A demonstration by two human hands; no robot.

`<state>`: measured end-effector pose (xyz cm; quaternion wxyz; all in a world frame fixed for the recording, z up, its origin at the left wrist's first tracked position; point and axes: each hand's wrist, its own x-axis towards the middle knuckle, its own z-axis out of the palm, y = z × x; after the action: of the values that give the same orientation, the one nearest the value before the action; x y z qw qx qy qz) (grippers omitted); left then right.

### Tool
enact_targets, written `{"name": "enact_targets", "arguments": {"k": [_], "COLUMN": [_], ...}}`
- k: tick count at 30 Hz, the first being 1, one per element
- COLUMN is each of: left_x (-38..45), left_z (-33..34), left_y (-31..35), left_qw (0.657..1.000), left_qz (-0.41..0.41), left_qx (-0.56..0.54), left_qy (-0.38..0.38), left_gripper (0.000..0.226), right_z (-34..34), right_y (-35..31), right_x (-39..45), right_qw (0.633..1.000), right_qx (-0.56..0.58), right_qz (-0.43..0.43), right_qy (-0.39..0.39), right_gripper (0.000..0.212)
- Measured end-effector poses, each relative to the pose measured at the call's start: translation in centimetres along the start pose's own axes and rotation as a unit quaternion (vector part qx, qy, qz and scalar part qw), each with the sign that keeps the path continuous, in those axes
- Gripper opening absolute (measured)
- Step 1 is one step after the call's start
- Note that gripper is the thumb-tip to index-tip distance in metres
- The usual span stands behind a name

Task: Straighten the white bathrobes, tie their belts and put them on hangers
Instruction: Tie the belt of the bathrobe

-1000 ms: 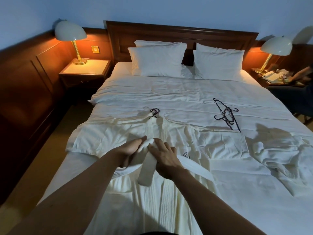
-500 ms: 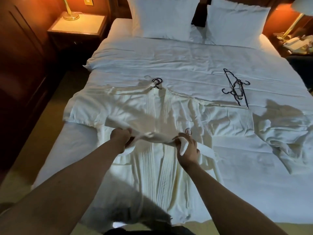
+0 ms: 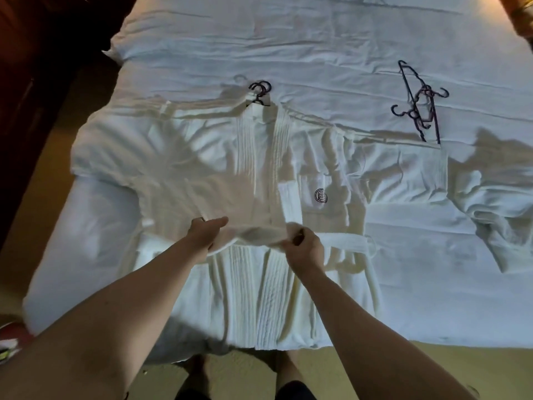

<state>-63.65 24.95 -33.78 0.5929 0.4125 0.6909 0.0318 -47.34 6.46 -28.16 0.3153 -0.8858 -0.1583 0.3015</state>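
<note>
At the bathrobe's (image 3: 202,168) waist, both hands (image 3: 206,233) pinch the belt (image 3: 259,236).

Two white bathrobes lie on one bed (image 3: 317,39): one spread flat (image 3: 202,168), one crumpled at the right (image 3: 496,203). One belt (image 3: 343,243). Loose dark hangers (image 3: 418,108) in one tangled bunch, number unclear. Two hands: left (image 3: 206,233), right (image 3: 304,249).

A white-sheeted bed (image 3: 317,39) carries a spread bathrobe (image 3: 202,168), loose hangers (image 3: 418,105) and a crumpled robe (image 3: 496,203).
</note>
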Motion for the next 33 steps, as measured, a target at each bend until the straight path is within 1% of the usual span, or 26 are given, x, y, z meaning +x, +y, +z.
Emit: {"name": "enact_targets", "arguments": {"k": [2, 3, 4, 6, 7, 9, 10, 11, 13, 14, 15, 16, 17, 18, 19, 21, 23, 25, 27, 28, 30, 33], "left_x": [-2.3, -2.6, -2.8, -3.0, -3.2, -3.4, -3.8, -3.5, -3.2, -3.3, -3.0, -3.0, -3.6, -3.6, -3.5, -3.4, -3.1, -3.2, -4.5, -5.2, -6.6, -7.7], "left_z": [0.5, 0.8, 1.0, 1.0, 0.9, 0.4, 0.1, -0.2, -0.6, -0.6, -0.5, -0.5, -0.4, -0.4, -0.4, -0.4, -0.7, -1.1, -1.0, -0.9, -0.2, 0.4], "left_y": [1.3, 1.7, 1.9, 2.4, 2.5, 2.5, 2.6, 2.5, 2.5, 2.8, 2.9, 3.1, 3.3, 3.2, 3.0, 2.6, 2.7, 2.6, 2.7, 2.7, 2.9, 3.3], "left_qw": [1.000, 0.999, 0.998, 0.992, 0.987, 0.974, 0.968, 0.961, 0.958, 0.962, 0.965, 0.971, 0.977, 0.983, 0.986, 0.990, 0.991, 0.987, 0.978, 0.974, 0.965, 0.949], "left_qz": [0.001, 0.007, 0.015, 0.078, 0.113, 0.161, 0.181, 0.215, 0.241, 0.229, 0.226, 0.205, 0.186, 0.155, 0.140, 0.113, 0.089, 0.080, 0.109, 0.145, 0.218, 0.287], "left_qx": [0.028, 0.040, 0.057, 0.092, 0.108, 0.157, 0.172, 0.175, 0.147, 0.136, 0.130, 0.122, 0.102, 0.090, 0.082, 0.080, 0.074, 0.096, 0.139, 0.143, 0.134, 0.132], "left_qy": [-0.002, 0.005, 0.019, 0.039, 0.043, 0.036, 0.011, -0.013, -0.057, -0.056, -0.037, -0.005, 0.019, 0.031, 0.032, 0.036, 0.070, 0.105, 0.114, 0.102, 0.061, -0.016], "left_gripper": [0.074, 0.065, 0.058, 0.040, 0.033, 0.028, 0.031, 0.037, 0.048, 0.048, 0.044, 0.035, 0.026, 0.023, 0.025, 0.028, 0.032, 0.041, 0.048, 0.050, 0.048, 0.036], "right_z": [0.8, 1.2, 1.5, 1.3, 1.0, 0.3, 0.2, 0.2, 0.8, 1.1, 1.2, 1.2, 1.1, 0.9, 0.7, 0.5, 0.1, -0.1, 0.0, 0.2, 0.4, 0.3], "right_y": [-0.1, -0.1, -0.1, -0.7, -1.3, -2.8, -3.7, -4.6, -6.3, -6.8, -6.9, -6.6, -6.0, -5.3, -4.7, -3.2, -2.3, -1.8, -2.1, -2.4, -3.5, -5.1], "right_x": [-0.1, -0.2, -0.4, -0.5, -0.7, -1.0, -1.3, -1.6, -1.7, -1.6, -1.2, -0.6, 0.0, 0.5, 0.7, 0.9, 1.1, 1.3, 1.7, 1.9, 2.2, 2.7], "right_qw": [0.998, 0.994, 0.987, 0.970, 0.961, 0.946, 0.942, 0.939, 0.945, 0.953, 0.961, 0.970, 0.978, 0.985, 0.988, 0.985, 0.988, 0.995, 0.997, 0.996, 0.996, 0.998], "right_qx": [-0.029, -0.051, -0.070, -0.068, -0.053, -0.006, 0.015, 0.031, 0.069, 0.093, 0.114, 0.121, 0.112, 0.086, 0.048, -0.022, -0.037, -0.025, -0.028, -0.036, -0.028, 0.008], "right_qz": [-0.042, -0.080, -0.123, -0.206, -0.251, -0.321, -0.335, -0.341, -0.319, -0.288, -0.250, -0.212, -0.177, -0.150, -0.143, -0.157, -0.139, -0.089, -0.046, -0.034, -0.017, -0.018], "right_qy": [0.023, 0.050, 0.080, 0.113, 0.104, 0.044, 0.010, -0.009, -0.010, -0.004, 0.003, 0.013, 0.014, 0.000, -0.025, -0.070, -0.064, -0.041, -0.053, -0.068, -0.083, -0.061], "right_gripper": [0.005, 0.006, 0.016, 0.025, 0.026, 0.030, 0.031, 0.032, 0.035, 0.035, 0.032, 0.025, 0.017, 0.013, 0.013, 0.020, 0.021, 0.015, 0.019, 0.025, 0.035, 0.038]}}
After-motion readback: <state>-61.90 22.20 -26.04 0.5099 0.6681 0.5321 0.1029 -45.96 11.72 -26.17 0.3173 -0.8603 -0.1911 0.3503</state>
